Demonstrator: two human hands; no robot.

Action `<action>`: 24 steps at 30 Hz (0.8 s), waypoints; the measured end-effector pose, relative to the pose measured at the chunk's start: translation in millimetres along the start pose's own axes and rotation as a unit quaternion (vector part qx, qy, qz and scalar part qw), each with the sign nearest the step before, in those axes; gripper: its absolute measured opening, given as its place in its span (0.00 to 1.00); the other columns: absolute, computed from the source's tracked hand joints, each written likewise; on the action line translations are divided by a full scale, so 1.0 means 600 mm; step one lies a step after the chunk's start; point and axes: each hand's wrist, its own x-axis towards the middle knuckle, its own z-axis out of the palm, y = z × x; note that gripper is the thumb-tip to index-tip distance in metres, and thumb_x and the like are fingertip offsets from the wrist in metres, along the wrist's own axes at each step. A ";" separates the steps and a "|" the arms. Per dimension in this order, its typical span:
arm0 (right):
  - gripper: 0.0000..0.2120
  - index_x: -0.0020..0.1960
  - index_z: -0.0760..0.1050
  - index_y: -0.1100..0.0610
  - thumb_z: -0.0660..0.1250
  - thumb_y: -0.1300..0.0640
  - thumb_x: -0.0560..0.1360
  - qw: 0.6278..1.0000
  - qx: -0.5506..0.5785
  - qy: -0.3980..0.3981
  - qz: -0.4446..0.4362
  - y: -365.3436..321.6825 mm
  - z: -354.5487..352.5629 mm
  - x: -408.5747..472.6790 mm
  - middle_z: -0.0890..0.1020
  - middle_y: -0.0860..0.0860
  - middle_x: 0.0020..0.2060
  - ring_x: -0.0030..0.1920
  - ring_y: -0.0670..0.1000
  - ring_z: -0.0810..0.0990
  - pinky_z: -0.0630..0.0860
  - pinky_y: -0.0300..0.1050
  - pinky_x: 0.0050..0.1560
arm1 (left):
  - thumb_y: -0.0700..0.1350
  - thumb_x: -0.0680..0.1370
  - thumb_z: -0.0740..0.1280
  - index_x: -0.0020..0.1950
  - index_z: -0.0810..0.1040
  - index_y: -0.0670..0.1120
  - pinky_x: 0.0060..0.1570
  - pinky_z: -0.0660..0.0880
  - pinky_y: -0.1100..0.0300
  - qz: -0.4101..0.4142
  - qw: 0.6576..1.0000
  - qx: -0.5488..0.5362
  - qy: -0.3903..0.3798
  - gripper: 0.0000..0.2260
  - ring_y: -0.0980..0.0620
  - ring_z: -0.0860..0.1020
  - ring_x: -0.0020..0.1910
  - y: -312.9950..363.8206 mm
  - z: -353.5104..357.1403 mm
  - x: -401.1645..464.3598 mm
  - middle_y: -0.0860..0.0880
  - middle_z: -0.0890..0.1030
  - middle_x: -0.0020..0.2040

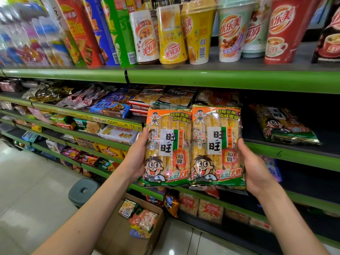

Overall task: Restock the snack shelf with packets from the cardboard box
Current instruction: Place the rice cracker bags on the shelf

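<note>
Between the two hands, held up in front of the shelf: left hand (137, 155) grips the outer edge of the left rice-cracker packet (168, 147), right hand (254, 168) grips the outer edge of the right rice-cracker packet (217, 144); pkts upright, side by side, edges touching. Step, I'd judge: carrying to placement. Next needs both slid onto the dark shelf gap (248, 126) w/ the same-brand packet (283, 124) lying at its right. Cardboard box (128, 234) on the floor below, more pkts inside.
</note>
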 end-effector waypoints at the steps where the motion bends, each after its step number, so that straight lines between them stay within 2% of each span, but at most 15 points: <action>1: 0.20 0.58 0.83 0.42 0.61 0.37 0.74 1.000 0.000 0.000 -0.001 0.001 0.001 0.000 0.85 0.50 0.57 0.56 0.51 0.85 0.83 0.44 0.42 | 0.64 0.80 0.57 0.71 0.73 0.50 0.47 0.82 0.44 0.000 1.000 0.000 -0.001 0.25 0.40 0.82 0.60 -0.001 -0.001 0.000 0.42 0.82 0.62; 4: 0.19 0.58 0.83 0.42 0.61 0.37 0.74 1.000 -0.001 0.000 -0.003 0.002 0.000 0.000 0.85 0.50 0.57 0.55 0.50 0.85 0.83 0.43 0.42 | 0.63 0.80 0.58 0.70 0.74 0.50 0.47 0.82 0.44 0.001 1.000 0.000 -0.009 0.25 0.40 0.82 0.60 -0.001 0.000 -0.002 0.41 0.82 0.62; 8: 0.20 0.60 0.82 0.43 0.61 0.36 0.75 1.000 0.009 -0.006 0.004 0.005 -0.003 0.002 0.84 0.51 0.59 0.58 0.52 0.84 0.83 0.45 0.45 | 0.63 0.76 0.64 0.71 0.73 0.50 0.50 0.81 0.43 0.021 0.999 0.015 -0.023 0.27 0.39 0.81 0.61 -0.003 0.004 -0.008 0.41 0.82 0.63; 10: 0.20 0.60 0.82 0.43 0.60 0.37 0.76 1.000 0.019 -0.014 -0.005 0.006 -0.003 0.002 0.84 0.51 0.59 0.58 0.53 0.84 0.83 0.45 0.45 | 0.59 0.73 0.72 0.72 0.71 0.49 0.56 0.79 0.39 0.052 0.997 0.047 -0.036 0.31 0.38 0.80 0.62 -0.004 0.002 -0.010 0.39 0.80 0.64; 12: 0.17 0.61 0.82 0.45 0.62 0.42 0.76 0.999 0.032 -0.021 -0.022 0.011 -0.005 0.001 0.84 0.51 0.59 0.58 0.54 0.84 0.83 0.46 0.45 | 0.53 0.65 0.81 0.71 0.70 0.46 0.58 0.78 0.38 0.067 0.995 0.065 -0.043 0.38 0.37 0.81 0.58 -0.003 0.001 -0.012 0.38 0.81 0.62; 15: 0.16 0.62 0.80 0.48 0.64 0.49 0.76 0.997 0.074 -0.014 -0.036 0.017 -0.006 0.003 0.84 0.55 0.59 0.57 0.57 0.84 0.83 0.50 0.46 | 0.46 0.67 0.78 0.71 0.70 0.44 0.53 0.81 0.41 0.080 0.995 0.058 -0.029 0.34 0.40 0.83 0.52 0.003 0.004 -0.016 0.37 0.82 0.60; 19: 0.20 0.69 0.74 0.53 0.62 0.51 0.79 0.988 0.150 -0.023 -0.020 0.020 -0.004 0.006 0.83 0.57 0.61 0.56 0.59 0.84 0.83 0.55 0.45 | 0.53 0.57 0.85 0.67 0.73 0.45 0.46 0.83 0.47 0.090 0.995 0.039 -0.035 0.42 0.43 0.85 0.49 0.007 0.010 -0.016 0.39 0.84 0.57; 24: 0.21 0.68 0.74 0.51 0.64 0.52 0.76 0.993 0.119 -0.024 -0.011 0.023 0.001 0.009 0.84 0.56 0.58 0.54 0.58 0.85 0.84 0.52 0.43 | 0.53 0.58 0.85 0.67 0.75 0.46 0.45 0.83 0.47 0.100 0.993 0.036 -0.040 0.41 0.42 0.85 0.50 0.001 0.021 -0.010 0.37 0.83 0.59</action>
